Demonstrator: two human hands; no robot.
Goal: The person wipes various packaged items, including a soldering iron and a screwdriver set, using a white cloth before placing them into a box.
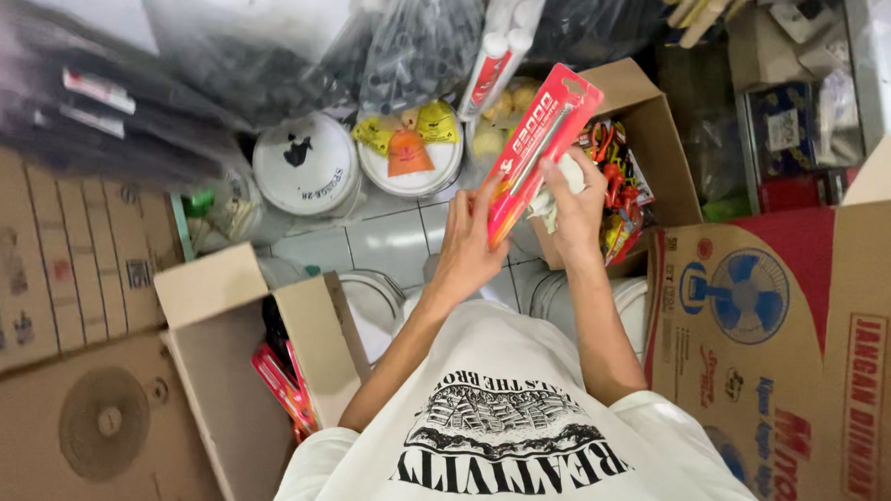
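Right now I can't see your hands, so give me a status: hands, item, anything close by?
Left hand and right hand both grip the red pack, held up. Open box of small packs just behind. Nothing between.

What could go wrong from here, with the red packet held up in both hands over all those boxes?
The red packet is pinched only along its lower half by the left hand and right hand; it could slip and drop into the open box of small packets below. The open cardboard box and the fan carton crowd both sides, so an elbow might catch a flap.
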